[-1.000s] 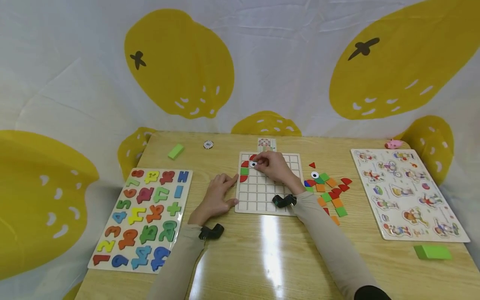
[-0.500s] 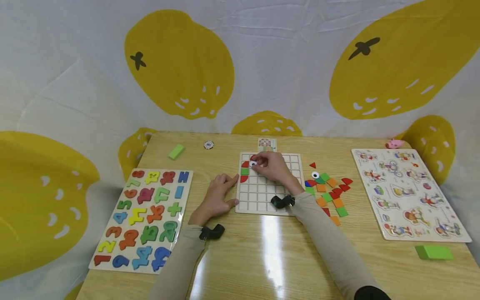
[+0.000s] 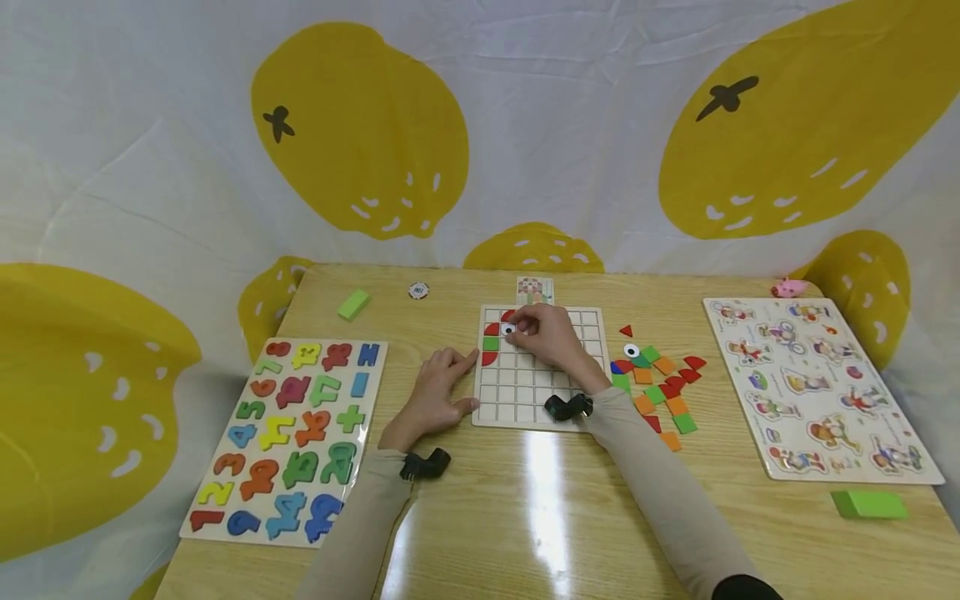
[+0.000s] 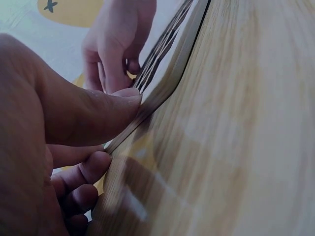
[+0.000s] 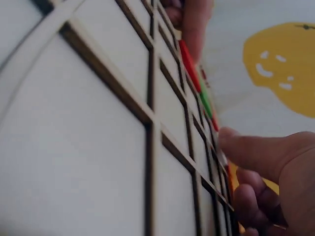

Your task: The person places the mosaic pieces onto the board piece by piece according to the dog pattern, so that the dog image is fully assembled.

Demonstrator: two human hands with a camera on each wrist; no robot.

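Note:
A white grid board (image 3: 506, 392) lies on the table. At its upper left corner my right hand (image 3: 553, 335) pinches a white eye tile (image 3: 507, 330) between thumb and index finger, right at a cell. Red curved-edged tiles (image 3: 489, 358) and a green square tile (image 3: 491, 342) sit in cells beside it. My left hand (image 3: 435, 390) rests along the board's left edge, thumb and index finger spread apart. In the left wrist view its thumb (image 4: 93, 113) touches the board's rim. The right wrist view shows the right thumb (image 5: 256, 152) low at the grid, partly covering the tile.
Loose red, green and orange tiles (image 3: 663, 387) lie right of the board, another eye tile (image 3: 632, 351) among them. A pattern card (image 3: 535, 289) lies behind the board. A number puzzle (image 3: 288, 442) is at left, a picture puzzle (image 3: 817, 392) at right. Green blocks (image 3: 868, 504) lie near both.
Both hands stay almost in place. The right fingers keep their pinch at the eye tile on the same cell; the whole view shifts very slightly.

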